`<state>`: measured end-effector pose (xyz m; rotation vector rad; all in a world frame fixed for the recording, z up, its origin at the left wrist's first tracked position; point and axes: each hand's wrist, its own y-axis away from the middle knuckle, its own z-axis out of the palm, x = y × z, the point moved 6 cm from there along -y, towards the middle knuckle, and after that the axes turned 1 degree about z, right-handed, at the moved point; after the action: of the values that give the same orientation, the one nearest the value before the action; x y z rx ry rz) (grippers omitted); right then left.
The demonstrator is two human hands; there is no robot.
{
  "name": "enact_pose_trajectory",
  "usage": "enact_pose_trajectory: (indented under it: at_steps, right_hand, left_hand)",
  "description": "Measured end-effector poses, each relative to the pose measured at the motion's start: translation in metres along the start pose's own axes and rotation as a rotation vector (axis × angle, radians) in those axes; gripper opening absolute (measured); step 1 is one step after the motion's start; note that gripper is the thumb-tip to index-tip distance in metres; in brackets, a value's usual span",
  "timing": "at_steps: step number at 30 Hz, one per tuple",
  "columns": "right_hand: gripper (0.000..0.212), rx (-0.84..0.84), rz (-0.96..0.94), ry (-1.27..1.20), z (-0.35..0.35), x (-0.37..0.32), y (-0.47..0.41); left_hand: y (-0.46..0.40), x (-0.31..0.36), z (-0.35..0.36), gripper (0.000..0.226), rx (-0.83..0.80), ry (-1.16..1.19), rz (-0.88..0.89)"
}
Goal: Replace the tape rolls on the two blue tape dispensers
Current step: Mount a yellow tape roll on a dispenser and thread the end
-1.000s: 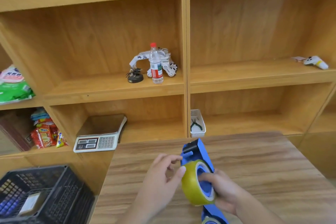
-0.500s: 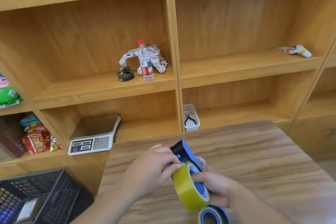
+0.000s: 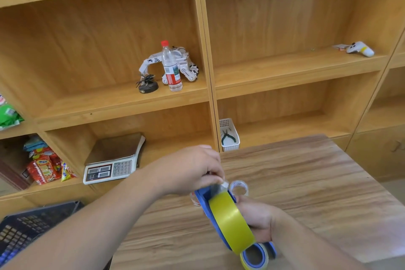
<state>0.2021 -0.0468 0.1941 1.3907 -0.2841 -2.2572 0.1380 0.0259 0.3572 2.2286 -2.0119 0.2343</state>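
Our left hand (image 3: 188, 171) has now pinched the tape end at the blue dispenser (image 3: 202, 198) head, fingers closed; our right hand (image 3: 257, 219) grips the dispenser carrying the yellow roll (image 3: 232, 221), so threading is underway.

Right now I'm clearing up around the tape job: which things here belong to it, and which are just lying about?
Part of the job:
blue dispenser with yellow tape roll, in right hand
left hand pinching the tape end
second dispenser
clear spool

Lying about:
water bottle
toy robot
scale
pliers basket
snack packets
black crate
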Motion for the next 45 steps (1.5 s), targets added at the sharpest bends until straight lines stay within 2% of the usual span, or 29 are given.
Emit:
enact_pose_trajectory:
  at_steps: [3, 13, 17, 23, 27, 32, 35, 36, 40, 45]
  right_hand:
    - [0.013, -0.017, 0.024, -0.037, 0.001, -0.003, 0.000]
    - [0.019, -0.046, 0.001, -0.090, 0.004, 0.000, 0.006]
    - [0.017, -0.011, -0.033, -0.151, -0.003, -0.004, 0.005]
    - [0.030, 0.044, -0.144, -0.134, -0.008, -0.014, 0.009]
    - [0.049, 0.104, -0.203, -0.089, -0.009, -0.016, 0.013]
    - [0.029, 0.132, -0.173, 0.001, -0.017, -0.016, 0.003]
    - [0.048, 0.042, -0.129, 0.057, -0.017, -0.012, -0.006]
    - [0.049, 0.056, -0.097, 0.056, -0.022, -0.008, -0.008]
    - [0.045, 0.048, -0.070, 0.132, -0.027, -0.003, -0.009]
    - [0.028, 0.045, -0.100, 0.209, -0.017, -0.011, -0.007]
  left_hand:
    - [-0.008, -0.003, -0.011, 0.015, 0.010, 0.014, -0.002]
    - [-0.028, 0.001, -0.012, 0.017, -0.055, -0.039, 0.050]
    - [-0.024, -0.010, -0.018, 0.014, 0.018, 0.032, -0.037]
    - [-0.014, -0.035, -0.033, 0.013, 0.102, 0.174, -0.220]
    - [-0.006, -0.050, -0.033, 0.013, 0.080, 0.219, -0.316]
    - [0.001, -0.058, -0.033, 0.011, 0.063, 0.235, -0.357]
    - [0.008, -0.067, -0.039, 0.009, 0.111, 0.265, -0.392]
    - [0.010, -0.072, -0.041, 0.012, 0.124, 0.273, -0.413]
    - [0.016, -0.084, -0.035, 0.009, 0.085, 0.328, -0.467]
    - [0.012, -0.083, -0.011, 0.011, 0.005, 0.428, -0.499]
